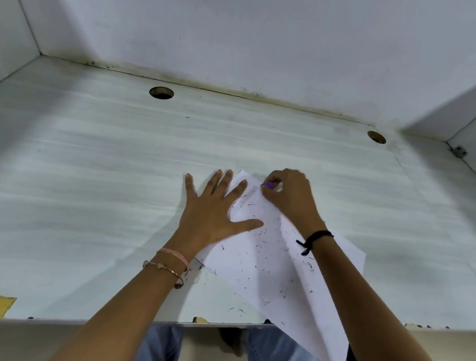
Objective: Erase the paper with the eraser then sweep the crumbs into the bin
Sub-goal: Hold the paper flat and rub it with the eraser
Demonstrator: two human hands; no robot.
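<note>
One paper | left hand presses — right hand pinches eraser (purple)

Only a purple sliver of the eraser shows; the rest is hidden inside the curled fingers of the right hand. Parts of the paper lie covered beneath the spread fingers of the left hand and beneath the right wrist. The dark specks between the two hands are too small to tell crumbs from marks.

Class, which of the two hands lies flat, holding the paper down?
The left hand, spread flat on the paper; the right hand pinches the purple eraser instead.
</note>
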